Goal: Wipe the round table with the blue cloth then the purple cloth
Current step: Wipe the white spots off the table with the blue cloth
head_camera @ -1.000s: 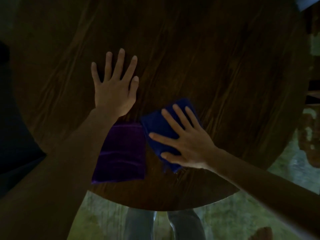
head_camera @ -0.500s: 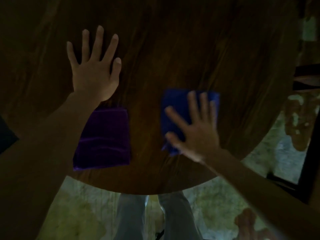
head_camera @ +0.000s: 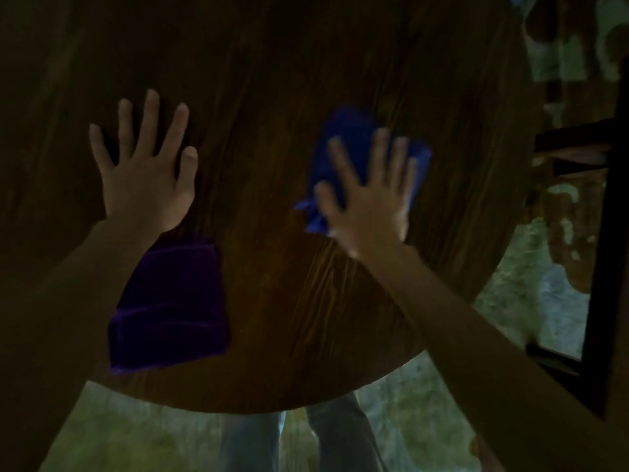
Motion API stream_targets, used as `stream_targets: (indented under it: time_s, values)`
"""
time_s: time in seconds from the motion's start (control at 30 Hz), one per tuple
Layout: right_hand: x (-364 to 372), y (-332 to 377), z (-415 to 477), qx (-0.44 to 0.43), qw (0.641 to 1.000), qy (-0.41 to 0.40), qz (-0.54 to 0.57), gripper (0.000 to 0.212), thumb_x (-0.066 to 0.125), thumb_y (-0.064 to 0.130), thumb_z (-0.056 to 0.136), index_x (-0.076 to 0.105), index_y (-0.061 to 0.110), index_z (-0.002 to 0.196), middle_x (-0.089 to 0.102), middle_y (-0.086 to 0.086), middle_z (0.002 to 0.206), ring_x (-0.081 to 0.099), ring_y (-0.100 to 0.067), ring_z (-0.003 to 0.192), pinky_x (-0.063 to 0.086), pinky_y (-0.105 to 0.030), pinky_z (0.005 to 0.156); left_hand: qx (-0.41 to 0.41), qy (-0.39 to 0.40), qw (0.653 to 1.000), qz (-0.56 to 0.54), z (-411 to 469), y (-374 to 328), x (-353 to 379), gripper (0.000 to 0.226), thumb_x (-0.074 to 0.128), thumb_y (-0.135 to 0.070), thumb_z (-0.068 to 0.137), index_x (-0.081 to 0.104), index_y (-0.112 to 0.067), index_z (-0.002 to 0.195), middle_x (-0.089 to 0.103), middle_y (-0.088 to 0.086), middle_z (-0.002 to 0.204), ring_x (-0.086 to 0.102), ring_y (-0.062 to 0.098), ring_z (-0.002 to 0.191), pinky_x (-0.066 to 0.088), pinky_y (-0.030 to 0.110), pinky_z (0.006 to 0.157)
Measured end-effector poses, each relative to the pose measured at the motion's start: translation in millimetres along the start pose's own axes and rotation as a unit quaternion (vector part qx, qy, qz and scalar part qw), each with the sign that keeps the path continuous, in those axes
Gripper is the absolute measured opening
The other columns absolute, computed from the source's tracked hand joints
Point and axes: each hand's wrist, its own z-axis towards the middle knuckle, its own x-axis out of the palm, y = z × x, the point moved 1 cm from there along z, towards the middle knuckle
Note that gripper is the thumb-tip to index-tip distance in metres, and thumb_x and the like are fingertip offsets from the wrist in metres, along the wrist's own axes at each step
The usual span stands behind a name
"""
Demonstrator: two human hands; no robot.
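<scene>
1. Blue cloth (head_camera: 343,144) lies flat on the round table (head_camera: 289,80), right of the table's middle, in the head view, the only one given.
2. The right hand (head_camera: 367,199) rests on it palm down, fingers spread and straight, so it presses the cloth rather than clasping it. The hand and cloth are blurred.
3. The cloth shows beyond the fingertips and to the left of the thumb, where a crumpled corner sticks out. Its right edge is near the table's right rim, with a band of bare wood between.
4. The left hand (head_camera: 146,172) lies flat and open on bare wood, fingers fanned, holding nothing. It is well apart from the blue cloth.
5. The purple cloth (head_camera: 170,304) sits folded near the front rim, just behind the left wrist and partly under the left forearm. Its lower edge is close to the rim but does not hang over.
6. Bare wood fills the space between the two cloths and the whole far half of the table.
7. A dark frame (head_camera: 609,233) stands just beyond the table's right rim.
8. Under the front rim, the person's legs (head_camera: 326,441) and a mottled green floor (head_camera: 136,434) show.
</scene>
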Motion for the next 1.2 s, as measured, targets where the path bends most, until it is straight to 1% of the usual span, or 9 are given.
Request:
stream_targets:
  time_s: [0.1,0.2,0.4,0.5,0.7,0.83,0.97,1.1,1.2]
  values:
    - [13.5,17.5,-74.8,-0.245,0.967,0.066,-0.017,0.069,0.029,0.070,0.098,0.010,0.044,0.159,-0.004,-0.016,0.169,-0.010,-0.042,0.154,0.004,-0.064,0.121,-0.005,0.009,1.000,0.002,-6.2,0.6,3.2,0.058,0.009,-0.056,0.104,-0.007,-0.042,0.158,-0.010,-0.002,0.171,-0.012,0.026,0.156,-0.005,0.064,0.122]
    - [18.1,-49.3,-128.1,-0.288,0.954,0.081,-0.028,0.075,0.036,0.076,0.093,0.015,0.047,0.158,0.003,-0.014,0.170,0.000,-0.040,0.155,0.015,-0.063,0.119,-0.013,0.011,1.000,-0.004,-4.7,-0.5,2.7,0.059,0.006,-0.057,0.103,-0.009,-0.044,0.158,-0.012,-0.004,0.171,-0.014,0.023,0.156,-0.006,0.062,0.122]
    - [-16.3,-133.0,3.7,0.116,0.993,0.019,0.010,0.072,0.013,0.079,0.093,-0.004,0.051,0.156,-0.008,-0.010,0.170,-0.008,-0.035,0.155,0.008,-0.061,0.123,-0.018,0.015,1.000,-0.001,-0.5,0.4,2.4,0.061,0.003,-0.061,0.100,-0.009,-0.046,0.158,-0.013,-0.006,0.170,-0.017,0.021,0.155,-0.007,0.061,0.122]
    - [-25.2,-86.7,88.1,0.154,0.988,-0.005,0.023,0.071,0.011,0.078,0.094,-0.002,0.048,0.157,-0.004,-0.015,0.170,-0.006,-0.041,0.154,0.003,-0.062,0.122,-0.016,0.018,1.000,0.002,-0.2,0.6,-0.9,0.062,0.004,-0.060,0.100,-0.007,-0.044,0.159,-0.011,-0.005,0.170,-0.016,0.021,0.155,-0.006,0.060,0.122]
    - [0.3,41.3,6.2,-0.295,0.953,0.064,0.011,0.068,0.027,0.070,0.099,0.003,0.047,0.158,-0.010,-0.012,0.169,-0.016,-0.038,0.153,-0.002,-0.061,0.122,-0.019,0.020,1.000,-0.005,-2.0,0.7,-2.4,0.062,0.000,-0.061,0.099,-0.007,-0.043,0.159,-0.015,-0.007,0.169,-0.017,0.021,0.155,-0.006,0.060,0.123]
    - [11.5,-33.1,-95.1,-0.395,0.911,0.091,-0.071,0.077,0.037,0.077,0.092,0.012,0.046,0.158,0.008,-0.013,0.169,0.005,-0.040,0.153,0.011,-0.057,0.117,-0.012,0.021,1.000,-0.008,-2.6,1.8,-2.1,0.061,0.003,-0.059,0.100,-0.008,-0.043,0.159,-0.016,-0.006,0.169,-0.017,0.022,0.155,-0.006,0.062,0.123]
    - [-1.7,-98.8,-70.4,-0.225,0.968,0.095,-0.065,0.076,0.027,0.079,0.092,0.010,0.047,0.158,-0.006,-0.013,0.170,0.007,-0.044,0.153,0.008,-0.059,0.121,-0.016,0.018,1.000,-0.003,-0.4,-0.8,-0.2,0.061,0.002,-0.059,0.100,-0.010,-0.043,0.158,-0.015,-0.004,0.170,-0.016,0.023,0.156,-0.004,0.063,0.122]
    - [-4.5,-40.9,12.1,0.026,0.999,0.025,-0.030,0.073,0.016,0.075,0.095,-0.005,0.045,0.158,-0.009,-0.016,0.169,-0.008,-0.042,0.154,0.005,-0.064,0.122,-0.012,0.010,1.000,-0.011,-2.0,0.5,-0.3,0.060,0.004,-0.058,0.101,-0.008,-0.043,0.159,-0.012,-0.004,0.171,-0.014,0.024,0.156,-0.004,0.063,0.123]
    - [-3.0,15.4,22.0,-0.021,0.999,0.033,-0.023,0.071,0.017,0.074,0.097,-0.005,0.045,0.158,-0.012,-0.016,0.168,-0.013,-0.044,0.152,-0.002,-0.063,0.122,-0.007,0.001,1.000,-0.015,-1.7,2.0,0.6,0.061,0.006,-0.057,0.102,-0.005,-0.042,0.159,-0.010,-0.003,0.171,-0.012,0.025,0.157,-0.004,0.064,0.122]
